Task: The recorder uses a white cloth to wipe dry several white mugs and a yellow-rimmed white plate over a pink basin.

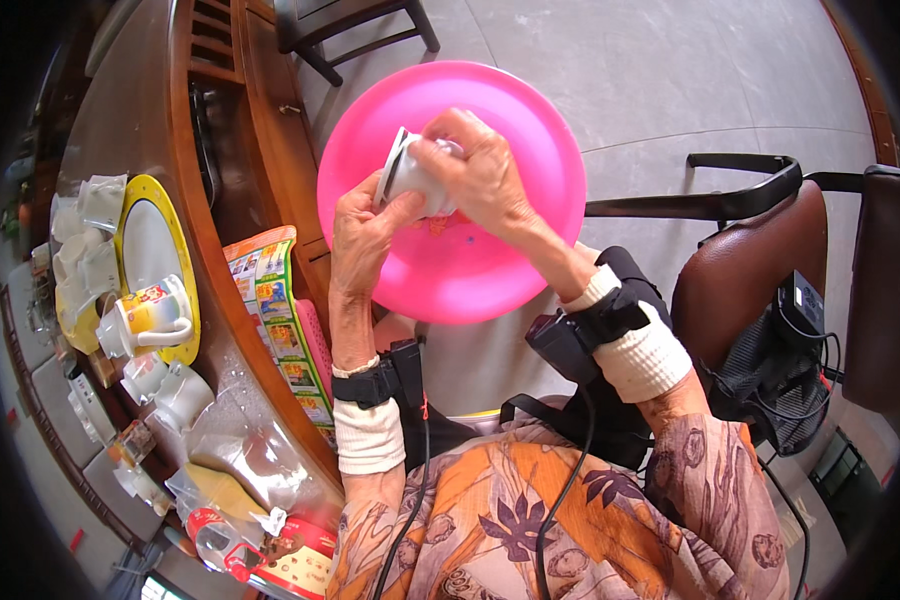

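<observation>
Tilted above a pink plastic basin [450, 266], a white cup [427, 180] with a dark band near its rim is in my hands. My left hand [371, 225] grips it near the rim, with the thumb along its side. My right hand [476, 169] is slightly blurred, its fingers curled against the cup's outer wall. Something white shows under those fingers; whether it is a cloth or part of the cup is unclear. Inside the basin, a small orange-red patch shows just below the cup.
A wooden table [229, 330] on the left bears a yellow-rimmed tray [187, 300], a colourful lidded mug [157, 315], several pale cups [184, 397] and a plastic bottle [221, 536]. Brown armchairs [757, 247] stand on the right, one holding a black mesh bag [757, 390] with cables. A dark stool [352, 30] stands ahead.
</observation>
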{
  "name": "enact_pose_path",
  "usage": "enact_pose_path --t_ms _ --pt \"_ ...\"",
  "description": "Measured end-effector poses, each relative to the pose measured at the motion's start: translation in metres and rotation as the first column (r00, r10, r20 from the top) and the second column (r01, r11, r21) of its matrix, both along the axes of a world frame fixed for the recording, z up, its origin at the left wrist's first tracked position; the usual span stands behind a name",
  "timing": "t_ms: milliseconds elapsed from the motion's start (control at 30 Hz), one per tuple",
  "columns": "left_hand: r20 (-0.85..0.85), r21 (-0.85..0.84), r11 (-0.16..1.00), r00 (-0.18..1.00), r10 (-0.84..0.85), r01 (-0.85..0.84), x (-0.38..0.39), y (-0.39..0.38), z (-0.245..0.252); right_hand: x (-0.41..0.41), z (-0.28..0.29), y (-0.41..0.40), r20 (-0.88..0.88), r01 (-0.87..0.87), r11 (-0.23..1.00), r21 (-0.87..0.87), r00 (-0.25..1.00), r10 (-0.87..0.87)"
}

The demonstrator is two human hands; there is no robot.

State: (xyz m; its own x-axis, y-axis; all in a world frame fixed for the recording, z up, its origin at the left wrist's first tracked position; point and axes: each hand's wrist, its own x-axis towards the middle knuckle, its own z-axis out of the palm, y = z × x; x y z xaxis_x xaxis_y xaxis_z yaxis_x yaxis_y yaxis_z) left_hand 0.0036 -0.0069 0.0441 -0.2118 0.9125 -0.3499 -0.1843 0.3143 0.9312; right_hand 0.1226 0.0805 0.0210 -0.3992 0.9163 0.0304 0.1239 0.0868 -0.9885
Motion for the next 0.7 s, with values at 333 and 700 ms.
enact_pose_path --t_ms 333,700 --pt "0.047 -0.011 0.995 0.994 -0.094 0.094 -0.003 -0.004 0.0 0.012 0.009 0.019 -0.093 -0.087 0.894 -0.44 0.994 0.05" --pt "0.335 0.195 0.968 0.938 0.083 -0.155 -0.007 -0.006 -0.01 0.015 0.01 0.011 -0.364 -0.204 0.591 -0.78 0.917 -0.164"
